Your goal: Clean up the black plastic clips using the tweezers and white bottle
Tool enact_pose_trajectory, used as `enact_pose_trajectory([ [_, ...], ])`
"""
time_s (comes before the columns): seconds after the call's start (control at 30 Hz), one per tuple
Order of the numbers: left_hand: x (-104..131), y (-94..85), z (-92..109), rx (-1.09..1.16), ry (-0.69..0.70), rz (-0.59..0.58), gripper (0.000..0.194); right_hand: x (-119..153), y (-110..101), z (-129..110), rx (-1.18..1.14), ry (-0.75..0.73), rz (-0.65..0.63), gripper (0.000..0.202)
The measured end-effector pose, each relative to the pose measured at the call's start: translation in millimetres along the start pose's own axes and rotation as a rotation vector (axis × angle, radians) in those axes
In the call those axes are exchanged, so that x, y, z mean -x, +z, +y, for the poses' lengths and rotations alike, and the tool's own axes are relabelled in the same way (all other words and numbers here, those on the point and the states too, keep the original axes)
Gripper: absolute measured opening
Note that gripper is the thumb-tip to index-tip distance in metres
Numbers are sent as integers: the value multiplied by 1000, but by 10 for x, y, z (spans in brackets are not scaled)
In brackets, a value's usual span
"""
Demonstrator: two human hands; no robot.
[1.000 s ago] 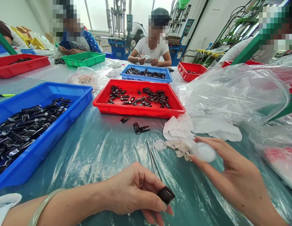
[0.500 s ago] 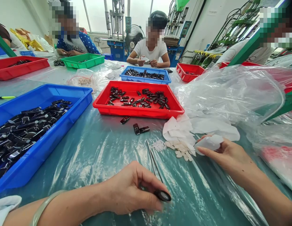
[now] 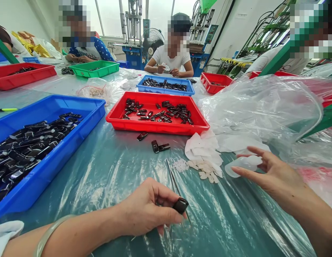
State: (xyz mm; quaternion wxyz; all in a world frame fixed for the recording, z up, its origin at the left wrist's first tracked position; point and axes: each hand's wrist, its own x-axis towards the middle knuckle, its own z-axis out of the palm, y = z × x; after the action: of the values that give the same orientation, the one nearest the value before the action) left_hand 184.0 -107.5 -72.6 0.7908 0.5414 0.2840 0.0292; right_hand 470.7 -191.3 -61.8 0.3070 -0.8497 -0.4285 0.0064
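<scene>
My left hand (image 3: 152, 207) is closed, pinching a small glossy black piece (image 3: 181, 205) between thumb and fingertips. Under and behind that hand lies a pair of metal tweezers (image 3: 172, 177), partly hidden by the fingers. At the right, my right hand (image 3: 270, 171) is open, its thumb and fingers spread around a translucent white squeeze bottle (image 3: 242, 166). The bottle looks tilted on its side, low over the plastic-covered table. Left of it are pale flat chips (image 3: 207, 171), tiny clear bits (image 3: 180, 165) and crumpled white tissue (image 3: 202, 148).
A red tray (image 3: 157, 129) of black pieces stands ahead, with several loose black pieces (image 3: 160, 146) before it. A large blue tray (image 3: 74, 153) of black pieces is on the left. Clear plastic bags (image 3: 262, 107) fill the right. Co-workers sit across the table.
My left hand has turned the black piece and raised it slightly. My right hand's fingers have spread from around the bottle, and the bottle has shifted slightly right.
</scene>
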Motion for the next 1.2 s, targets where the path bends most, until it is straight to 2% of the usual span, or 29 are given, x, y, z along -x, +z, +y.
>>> enact_pose_trajectory([
  [0.1,-16,7,4,29,7,2,21,88,-80,-132,7,28,133,88],
  [0.13,-18,8,11,35,11,-3,22,133,-98,-179,28,-19,222,85],
  [0.2,-17,8,23,48,19,-15,25,236,-104,-273,89,-242,356,58],
  [0.23,-15,6,27,56,20,-19,27,287,-88,-318,104,-409,339,40],
  [0.3,-13,3,28,73,18,-25,32,375,-17,-396,96,-718,156,13],
  [0.33,-15,0,24,84,16,-25,35,409,35,-426,82,-822,35,9],
  [0.4,-24,-5,10,114,14,-21,38,452,151,-460,79,-912,-110,13],
  [0.47,-36,-9,-8,151,11,-19,39,471,257,-458,106,-922,-145,18],
  [0.63,-49,-21,-38,215,8,-39,38,482,378,-367,175,-905,-120,24],
  [0.83,-56,-19,-34,238,-3,-39,37,493,400,-311,254,-866,-88,18],
  [1.03,-65,-18,-11,277,-26,-46,40,482,387,-332,291,-857,-73,24],
  [1.2,-58,-8,-10,174,-3,-41,30,470,393,-309,300,-871,-71,24],
])
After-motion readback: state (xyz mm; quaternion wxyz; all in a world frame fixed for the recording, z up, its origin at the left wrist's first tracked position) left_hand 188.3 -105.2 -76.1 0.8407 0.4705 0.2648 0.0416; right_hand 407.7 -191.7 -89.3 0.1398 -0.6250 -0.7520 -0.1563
